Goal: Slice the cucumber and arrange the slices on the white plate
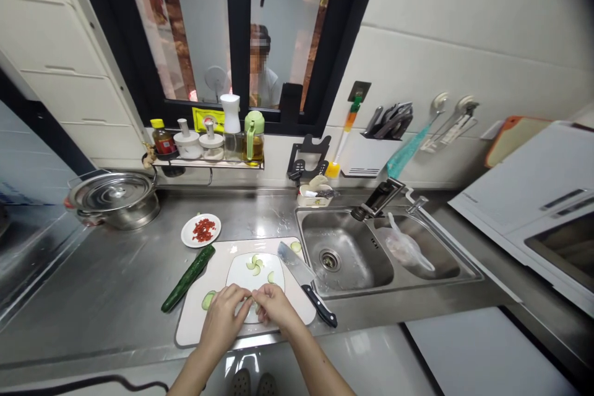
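Note:
Over the near part of a white square plate, my left hand and my right hand meet fingertip to fingertip in a pinch. Whatever lies between the fingers is too small and covered to make out. Thin pale-green cucumber slices sit in a fan on the plate, with a cut piece to their right. The plate rests on a light cutting board. A round cucumber slice lies beside my left hand. A knife with a black handle rests across the board's right edge.
Left of the board lies a whole cucumber; behind it, a small plate holds chopped red bits. A lidded steel pot stands far left. To the right is a double sink with a plastic bag. Seasoning bottles line a shelf.

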Tool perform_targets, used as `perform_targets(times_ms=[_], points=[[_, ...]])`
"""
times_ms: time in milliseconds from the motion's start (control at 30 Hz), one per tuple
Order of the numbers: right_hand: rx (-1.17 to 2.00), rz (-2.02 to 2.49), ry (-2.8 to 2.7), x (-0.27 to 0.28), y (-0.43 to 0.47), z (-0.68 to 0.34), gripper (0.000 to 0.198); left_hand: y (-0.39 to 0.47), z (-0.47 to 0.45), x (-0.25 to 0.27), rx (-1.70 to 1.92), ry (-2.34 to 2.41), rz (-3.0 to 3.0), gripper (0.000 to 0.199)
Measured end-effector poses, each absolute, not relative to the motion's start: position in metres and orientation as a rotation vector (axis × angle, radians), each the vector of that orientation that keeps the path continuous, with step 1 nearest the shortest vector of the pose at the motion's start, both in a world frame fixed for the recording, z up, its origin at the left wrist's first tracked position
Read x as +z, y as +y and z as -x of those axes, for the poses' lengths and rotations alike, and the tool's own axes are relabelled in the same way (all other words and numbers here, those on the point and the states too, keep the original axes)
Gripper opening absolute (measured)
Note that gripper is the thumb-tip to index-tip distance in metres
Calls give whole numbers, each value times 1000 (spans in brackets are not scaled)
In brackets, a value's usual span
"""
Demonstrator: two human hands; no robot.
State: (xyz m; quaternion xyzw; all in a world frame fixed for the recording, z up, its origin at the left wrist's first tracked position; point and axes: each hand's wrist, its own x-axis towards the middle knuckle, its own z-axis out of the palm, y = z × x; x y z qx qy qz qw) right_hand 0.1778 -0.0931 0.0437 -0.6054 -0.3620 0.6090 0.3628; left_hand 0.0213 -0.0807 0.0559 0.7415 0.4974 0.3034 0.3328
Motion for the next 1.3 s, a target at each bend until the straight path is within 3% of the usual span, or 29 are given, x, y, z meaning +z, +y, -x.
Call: perform_targets(times_ms=[200,433,800,1300], points=[[1004,1502,-1258,58,-96,-178,23,-84,-29,52,597,1225,-1014,51],[843,1431,-1645,71,-104,-181,14,-82,-31,60,520,1044,-331,43],[845,1498,-1558,60,-104,-181,13,-79,-30,55,613,1048,-539,43],[1199,1429,-1101,54,-99,-174,24,-74,-33,65,713,1081,-826,46]])
